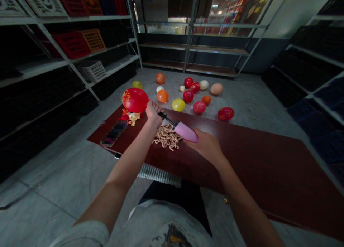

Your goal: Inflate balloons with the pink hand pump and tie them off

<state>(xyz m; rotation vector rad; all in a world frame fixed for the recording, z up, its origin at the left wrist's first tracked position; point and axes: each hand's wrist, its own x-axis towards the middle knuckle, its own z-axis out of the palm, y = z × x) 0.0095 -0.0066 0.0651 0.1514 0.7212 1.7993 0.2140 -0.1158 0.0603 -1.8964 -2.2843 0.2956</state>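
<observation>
A red balloon (135, 100) with a yellow-orange print, swollen with air, sits at the fingers of my left hand (153, 112). Those fingers are closed around its neck, at the black nozzle end of a hand pump. My right hand (205, 145) grips the pink body of the balloon pump (186, 131), and a length of dark rod shows between the two hands. Under the pump lies a pile of beige curled pieces (168, 136) on the dark red table (242, 150). Limp, uninflated balloons (133, 118) in red and cream lie below the red balloon.
A blurred-out phone-like slab (115, 133) rests at the table's left end. Several inflated balloons, among them a yellow balloon (178, 105) and an orange balloon (162, 96), lie on the floor beyond. Metal shelves (188, 48) stand behind; crates (71, 44) fill the left rack.
</observation>
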